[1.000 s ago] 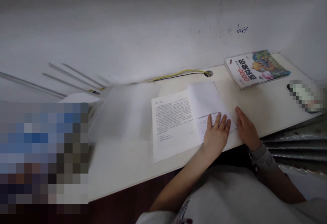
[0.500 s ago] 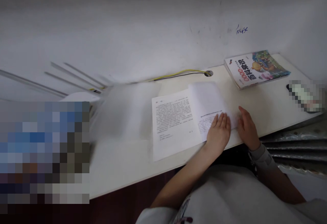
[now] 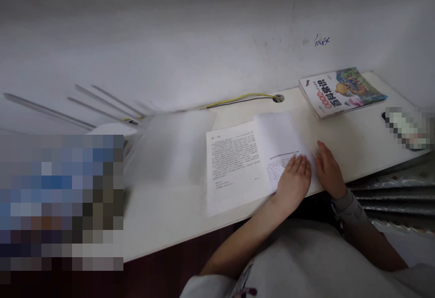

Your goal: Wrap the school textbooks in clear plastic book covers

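An open book [image 3: 234, 166] with printed pages lies on the white desk [image 3: 163, 221]. My left hand [image 3: 295, 178] rests flat on the lower part of its right page, fingers stretched out and covering some of the print. Beside the book's right edge is my right hand [image 3: 329, 171], with a grey band at the wrist. Its fingers are extended and the thumb side is up; nothing shows in it. Whether this hand touches the page edge I cannot tell.
A colourful book [image 3: 343, 91] lies at the back right, with a phone-like blurred object [image 3: 406, 128] nearer the right end. Yellow and black cables [image 3: 241, 98] run along the wall into a desk hole [image 3: 278, 99]. Dark folded material [image 3: 390, 198] is below the desk's right edge.
My left hand and the open book have shifted slightly to the right and toward me. My right hand stays almost in place.
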`<state>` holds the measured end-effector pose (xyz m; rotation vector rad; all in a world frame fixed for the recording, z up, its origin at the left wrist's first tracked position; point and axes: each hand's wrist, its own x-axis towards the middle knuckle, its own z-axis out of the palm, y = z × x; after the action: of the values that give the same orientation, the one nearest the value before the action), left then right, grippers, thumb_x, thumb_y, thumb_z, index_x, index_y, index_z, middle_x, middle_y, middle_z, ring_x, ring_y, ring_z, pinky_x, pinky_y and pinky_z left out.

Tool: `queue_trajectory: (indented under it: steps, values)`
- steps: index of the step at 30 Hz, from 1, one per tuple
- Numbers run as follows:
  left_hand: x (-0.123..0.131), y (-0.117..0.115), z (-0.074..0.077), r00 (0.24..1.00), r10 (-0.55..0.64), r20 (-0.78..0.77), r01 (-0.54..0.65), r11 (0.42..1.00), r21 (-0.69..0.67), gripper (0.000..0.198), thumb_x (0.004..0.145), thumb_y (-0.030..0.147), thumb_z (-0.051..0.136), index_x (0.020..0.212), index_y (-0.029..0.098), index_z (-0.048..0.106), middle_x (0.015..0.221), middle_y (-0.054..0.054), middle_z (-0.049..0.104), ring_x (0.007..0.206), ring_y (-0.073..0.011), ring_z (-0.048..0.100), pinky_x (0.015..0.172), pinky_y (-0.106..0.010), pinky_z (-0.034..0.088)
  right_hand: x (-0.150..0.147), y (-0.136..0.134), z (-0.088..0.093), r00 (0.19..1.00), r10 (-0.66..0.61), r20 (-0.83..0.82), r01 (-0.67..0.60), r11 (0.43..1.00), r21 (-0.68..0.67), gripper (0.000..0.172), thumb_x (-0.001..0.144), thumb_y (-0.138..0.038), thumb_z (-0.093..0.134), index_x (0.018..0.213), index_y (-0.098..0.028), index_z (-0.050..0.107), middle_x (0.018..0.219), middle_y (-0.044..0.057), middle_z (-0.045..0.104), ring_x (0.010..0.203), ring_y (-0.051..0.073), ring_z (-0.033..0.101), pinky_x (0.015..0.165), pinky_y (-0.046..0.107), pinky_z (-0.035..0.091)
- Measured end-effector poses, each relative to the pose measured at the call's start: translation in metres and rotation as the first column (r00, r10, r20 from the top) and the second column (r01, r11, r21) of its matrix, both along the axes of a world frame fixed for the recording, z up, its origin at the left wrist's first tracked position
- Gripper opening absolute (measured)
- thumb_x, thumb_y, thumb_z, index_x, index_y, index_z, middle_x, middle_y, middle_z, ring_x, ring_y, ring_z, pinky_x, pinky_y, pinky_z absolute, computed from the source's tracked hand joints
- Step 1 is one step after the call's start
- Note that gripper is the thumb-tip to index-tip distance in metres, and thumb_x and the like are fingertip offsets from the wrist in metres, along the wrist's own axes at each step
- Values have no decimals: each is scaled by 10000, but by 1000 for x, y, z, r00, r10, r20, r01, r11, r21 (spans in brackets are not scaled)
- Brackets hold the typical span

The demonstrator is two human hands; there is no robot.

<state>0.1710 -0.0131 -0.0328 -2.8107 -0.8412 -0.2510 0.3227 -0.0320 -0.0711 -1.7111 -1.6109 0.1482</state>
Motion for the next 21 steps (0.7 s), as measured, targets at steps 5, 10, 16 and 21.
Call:
queue_trajectory:
  steps: [5, 10, 16, 21]
  values:
    - [5, 6, -6, 998, -60, 31, 59, 998, 18, 358, 945, 141, 392, 1246, 46, 563, 1319, -141, 572, 1241, -218, 523, 1089, -371, 370, 1, 0, 1, 1000, -6, -28, 5, 1000, -6, 477, 933, -273, 313, 1388, -151, 388, 1354, 154, 518, 1280, 238, 463, 1048, 496, 405]
    - [-5, 1, -2, 999, -39, -8, 39, 999, 8, 376, 948, 153, 382, 1277, 68, 543, 1374, -141, 522, 1287, -251, 471, 1096, -459, 352, 4, -2, 0, 1000, 7, -13, -7, 1000, -5, 493, 939, -292, 313, 1415, -165, 347, 1364, 154, 509, 1282, 241, 461, 1046, 500, 401]
    - [-40, -11, 10, 992, 127, -17, -127, 992, -27, 433, 938, 187, 413, 1368, 175, 467, 1443, -113, 446, 1355, -340, 356, 1041, -640, 333, 7, -10, -1, 975, 55, 215, -41, 997, -72, 510, 948, -335, 341, 1401, -103, 367, 1371, 202, 493, 1345, 294, 374, 1080, 531, 319]
    - [-38, -6, 4, 995, 89, -35, -91, 992, -84, 448, 930, 159, 418, 1373, 215, 460, 1472, -105, 409, 1387, -362, 284, 992, -676, 361, 13, -11, 0, 964, 75, 255, -44, 991, -125, 563, 957, -434, 320, 1412, -106, 365, 1378, 213, 488, 1341, 307, 382, 1066, 534, 333]
